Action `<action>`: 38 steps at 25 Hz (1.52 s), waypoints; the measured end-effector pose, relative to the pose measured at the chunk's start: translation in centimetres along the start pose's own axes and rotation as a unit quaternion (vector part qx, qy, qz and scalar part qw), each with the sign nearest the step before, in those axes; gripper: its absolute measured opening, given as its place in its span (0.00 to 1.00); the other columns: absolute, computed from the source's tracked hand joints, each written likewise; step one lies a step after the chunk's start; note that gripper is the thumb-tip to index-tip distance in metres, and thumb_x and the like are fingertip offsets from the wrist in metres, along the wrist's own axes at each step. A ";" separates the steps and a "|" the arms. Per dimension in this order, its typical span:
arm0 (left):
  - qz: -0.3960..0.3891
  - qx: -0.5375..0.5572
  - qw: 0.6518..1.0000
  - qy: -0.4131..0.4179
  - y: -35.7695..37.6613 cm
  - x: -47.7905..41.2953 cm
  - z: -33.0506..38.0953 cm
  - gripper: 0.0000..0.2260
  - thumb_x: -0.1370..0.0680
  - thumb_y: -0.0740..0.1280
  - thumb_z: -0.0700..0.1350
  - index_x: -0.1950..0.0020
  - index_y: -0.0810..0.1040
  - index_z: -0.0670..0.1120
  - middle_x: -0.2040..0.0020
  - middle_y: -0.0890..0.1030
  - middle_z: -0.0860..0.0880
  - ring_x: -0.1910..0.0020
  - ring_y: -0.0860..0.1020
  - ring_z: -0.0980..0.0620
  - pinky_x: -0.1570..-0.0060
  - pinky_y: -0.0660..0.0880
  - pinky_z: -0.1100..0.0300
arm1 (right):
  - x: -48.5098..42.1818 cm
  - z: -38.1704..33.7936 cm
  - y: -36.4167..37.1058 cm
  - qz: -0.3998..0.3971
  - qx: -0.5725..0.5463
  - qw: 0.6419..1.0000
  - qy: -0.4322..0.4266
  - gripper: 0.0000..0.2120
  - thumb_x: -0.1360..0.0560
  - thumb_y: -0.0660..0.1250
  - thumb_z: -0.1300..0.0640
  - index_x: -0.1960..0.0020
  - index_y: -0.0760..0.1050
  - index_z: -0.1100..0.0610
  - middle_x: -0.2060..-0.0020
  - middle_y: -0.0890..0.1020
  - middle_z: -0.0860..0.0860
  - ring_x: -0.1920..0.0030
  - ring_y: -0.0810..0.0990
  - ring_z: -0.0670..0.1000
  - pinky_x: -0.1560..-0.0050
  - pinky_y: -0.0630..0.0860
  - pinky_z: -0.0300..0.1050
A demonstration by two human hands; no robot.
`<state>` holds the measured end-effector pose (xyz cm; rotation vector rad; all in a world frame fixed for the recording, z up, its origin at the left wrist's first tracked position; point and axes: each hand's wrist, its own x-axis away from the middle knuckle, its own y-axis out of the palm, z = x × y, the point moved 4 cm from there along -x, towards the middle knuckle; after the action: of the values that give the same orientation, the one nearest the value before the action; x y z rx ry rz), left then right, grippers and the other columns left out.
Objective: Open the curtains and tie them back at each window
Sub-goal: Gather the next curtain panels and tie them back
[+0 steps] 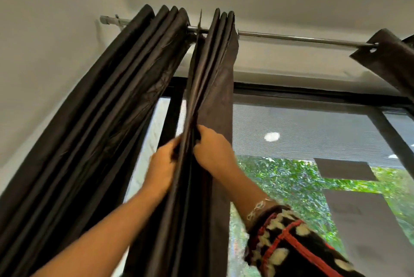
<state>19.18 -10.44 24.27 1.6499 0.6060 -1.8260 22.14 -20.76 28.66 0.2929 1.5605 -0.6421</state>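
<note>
Curtain point(208, 102) — a dark panel hung by eyelets on a metal rod point(291, 38) just under the ceiling — sits gathered at the left side of the window point(313, 133), its folds bunched beside a second dark bundle point(107, 106) that hangs nearer the wall, with a gap between the two at the rod. Both hands are raised into the folds: the left hand point(163, 164) pinches the pleats from the left side, and the right hand point(212, 149) closes on the same folds from the right, fingers tucked into the fabric. Another panel point(389, 53) hangs at the far right end of the rod. No tie-back is in view, so the tying step looks not yet begun. The risks, as I judge them: a hard downward tug could strain the eyelets or work the rod loose at its wall bracket point(117, 22); the folds could slip from the pinch and fan back across the glass; and a stiff eyelet could jam on the rod, so the bundle bunches unevenly — a sideways slide seems safer than a pull. No brand, label or readable writing shows anywhere; the patterned sleeve point(291, 243) carries only a design.
</note>
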 end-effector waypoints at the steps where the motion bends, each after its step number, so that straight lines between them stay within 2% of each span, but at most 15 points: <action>1: -0.009 0.011 1.000 -0.010 1.6 0.3 0.7 0.19 0.28 0.66 0.41 0.38 0.75 0.43 0.49 0.80 0.47 0.50 0.76 0.53 0.50 0.74 0.64 | 0.4 1.6 -0.8 0.013 0.012 1.000 0.008 0.15 0.27 0.58 0.59 0.41 0.71 0.53 0.46 0.79 0.59 0.46 0.77 0.62 0.51 0.73 0.50; 3: -0.015 0.078 0.993 -0.082 5.4 0.4 1.8 0.06 0.24 0.63 0.39 0.54 0.80 0.44 0.64 0.81 0.50 0.64 0.76 0.56 0.63 0.74 0.69 | 1.2 5.4 -3.0 0.035 0.035 0.998 0.028 0.14 0.27 0.59 0.59 0.42 0.70 0.54 0.47 0.80 0.58 0.48 0.77 0.61 0.55 0.71 0.49; 4: -0.013 0.110 0.986 -0.122 7.4 0.3 2.3 0.10 0.23 0.61 0.38 0.62 0.77 0.45 0.71 0.78 0.52 0.70 0.74 0.57 0.70 0.71 0.69 | 1.6 7.5 -4.3 0.040 0.043 0.997 0.043 0.13 0.27 0.59 0.59 0.42 0.71 0.55 0.48 0.80 0.58 0.49 0.77 0.60 0.57 0.70 0.48; 5: -0.009 0.120 0.981 -0.149 9.4 0.2 2.9 0.13 0.23 0.60 0.38 0.67 0.74 0.46 0.73 0.76 0.52 0.71 0.72 0.57 0.72 0.69 0.67 | 2.0 9.7 -5.7 0.040 0.050 0.996 0.059 0.12 0.27 0.60 0.59 0.43 0.71 0.54 0.49 0.80 0.57 0.49 0.78 0.60 0.58 0.69 0.47; 6: -0.013 0.103 0.983 -0.151 11.5 0.0 3.7 0.14 0.23 0.59 0.38 0.69 0.71 0.46 0.72 0.75 0.50 0.69 0.72 0.54 0.70 0.69 0.63 | 2.2 11.9 -7.1 0.040 0.054 0.995 0.075 0.11 0.27 0.61 0.59 0.45 0.72 0.54 0.50 0.80 0.57 0.50 0.78 0.59 0.58 0.69 0.47; 8: -0.024 0.060 0.990 -0.124 16.1 -0.4 5.7 0.12 0.23 0.57 0.37 0.65 0.73 0.42 0.61 0.77 0.41 0.60 0.75 0.49 0.61 0.68 0.58 | 2.8 16.2 -10.3 0.042 0.056 0.993 0.098 0.09 0.27 0.61 0.59 0.47 0.73 0.55 0.52 0.80 0.58 0.53 0.77 0.59 0.59 0.69 0.47; 11: -0.059 -0.002 0.996 -0.065 22.8 -1.2 9.1 0.08 0.23 0.60 0.37 0.49 0.76 0.35 0.47 0.78 0.34 0.45 0.76 0.39 0.50 0.70 0.51 | 3.3 21.4 -14.4 0.056 0.062 0.991 0.104 0.07 0.27 0.62 0.60 0.49 0.73 0.56 0.54 0.80 0.59 0.57 0.75 0.58 0.60 0.68 0.47; 14: -0.130 -0.027 0.991 -0.017 29.7 -1.4 12.8 0.10 0.24 0.63 0.39 0.46 0.76 0.36 0.45 0.78 0.34 0.43 0.75 0.36 0.46 0.71 0.48 | 4.4 25.9 -18.2 0.085 0.070 0.988 0.112 0.06 0.26 0.62 0.57 0.51 0.74 0.56 0.55 0.80 0.59 0.60 0.72 0.58 0.61 0.66 0.47; 18: -0.217 -0.036 0.975 -0.004 38.1 -0.2 16.6 0.11 0.23 0.61 0.38 0.44 0.76 0.36 0.44 0.77 0.32 0.43 0.73 0.33 0.46 0.69 0.47 | 6.4 32.1 -23.4 0.108 0.077 0.977 0.170 0.10 0.25 0.62 0.54 0.48 0.75 0.58 0.50 0.79 0.63 0.50 0.77 0.63 0.57 0.65 0.47; 23: -0.243 0.007 0.970 -0.014 44.8 2.0 20.8 0.11 0.24 0.62 0.36 0.42 0.75 0.37 0.43 0.77 0.33 0.42 0.74 0.34 0.44 0.70 0.47 | 9.6 38.1 -29.1 0.136 0.107 0.963 0.206 0.09 0.26 0.64 0.54 0.50 0.74 0.58 0.51 0.79 0.63 0.50 0.77 0.63 0.57 0.68 0.49; 28: -0.144 0.114 0.980 -0.072 44.6 4.7 21.3 0.16 0.27 0.59 0.31 0.41 0.76 0.40 0.45 0.80 0.38 0.44 0.77 0.40 0.45 0.74 0.54 | 11.5 39.5 -31.0 0.118 0.127 0.964 0.200 0.12 0.28 0.66 0.54 0.45 0.76 0.56 0.48 0.80 0.61 0.48 0.78 0.63 0.54 0.71 0.50; 32: -0.084 0.131 0.983 -0.097 41.1 8.4 20.1 0.24 0.29 0.57 0.28 0.37 0.75 0.47 0.45 0.81 0.45 0.46 0.78 0.47 0.50 0.74 0.62 | 14.2 38.9 -30.4 0.087 0.111 0.970 0.198 0.08 0.29 0.65 0.56 0.52 0.78 0.54 0.57 0.83 0.59 0.54 0.80 0.61 0.57 0.74 0.49; 35: -0.083 0.111 0.980 -0.145 39.0 11.4 18.2 0.26 0.29 0.56 0.26 0.35 0.74 0.46 0.47 0.81 0.46 0.52 0.79 0.47 0.65 0.74 0.70 | 16.9 38.3 -29.6 0.061 0.100 0.970 0.214 0.08 0.29 0.65 0.57 0.51 0.78 0.54 0.57 0.83 0.59 0.53 0.80 0.61 0.55 0.75 0.50; 36: -0.087 0.107 0.977 -0.161 38.3 12.8 17.6 0.26 0.29 0.56 0.26 0.36 0.74 0.46 0.48 0.81 0.45 0.55 0.80 0.46 0.68 0.74 0.67 | 18.0 38.1 -29.2 0.056 0.103 0.969 0.218 0.08 0.29 0.65 0.57 0.51 0.78 0.54 0.57 0.82 0.59 0.52 0.80 0.62 0.56 0.74 0.49; 38: -0.094 0.098 0.974 -0.184 37.2 15.7 16.7 0.25 0.30 0.57 0.26 0.38 0.74 0.45 0.51 0.82 0.42 0.57 0.80 0.41 0.63 0.77 0.55 | 20.3 37.8 -28.3 0.042 0.108 0.966 0.230 0.07 0.29 0.64 0.58 0.52 0.78 0.54 0.59 0.80 0.58 0.52 0.79 0.62 0.59 0.69 0.48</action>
<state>32.25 -50.57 12.92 1.3523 0.4399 -2.3214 35.70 -68.64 15.83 0.7080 1.9093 -0.7120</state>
